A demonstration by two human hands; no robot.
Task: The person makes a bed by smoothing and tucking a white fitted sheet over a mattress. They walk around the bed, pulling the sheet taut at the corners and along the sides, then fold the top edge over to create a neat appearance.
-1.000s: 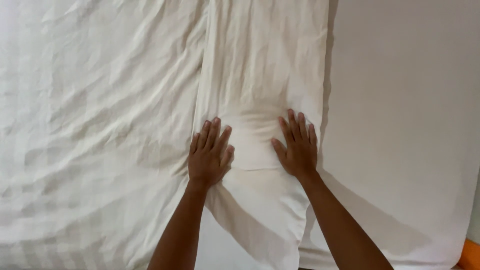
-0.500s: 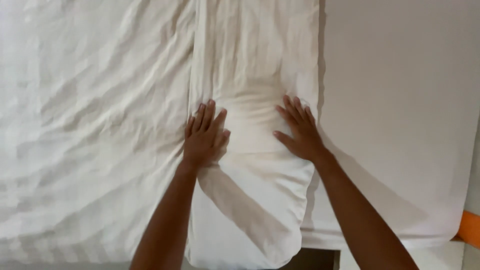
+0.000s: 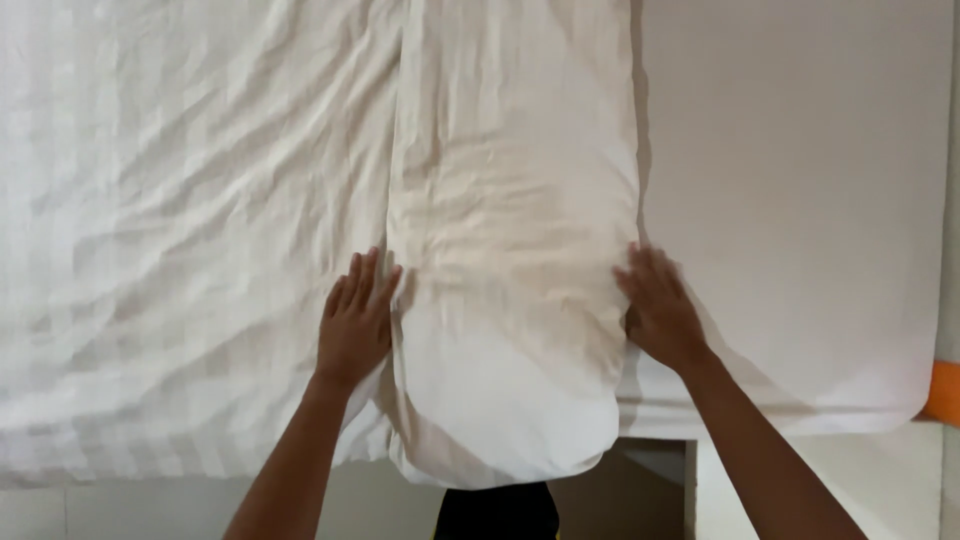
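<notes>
A long white pillow [image 3: 510, 250] in a creased case lies lengthwise on the bed, its near end hanging slightly over the mattress edge. My left hand [image 3: 355, 325] rests flat with fingers spread against the pillow's left edge, on the wrinkled white duvet [image 3: 180, 230]. My right hand [image 3: 660, 310] presses flat against the pillow's right edge, on the smooth fitted sheet [image 3: 800, 200]. Neither hand grips anything.
The near mattress edge [image 3: 780, 420] runs across the bottom of the view. An orange object [image 3: 942, 392] shows at the right border. Below the pillow's end a dark shape [image 3: 495, 510] is visible, over a pale floor [image 3: 900, 480].
Both hands slid outward from the top of the pillow to its two sides. The view shifted so the bed edge and the pillow's near end show.
</notes>
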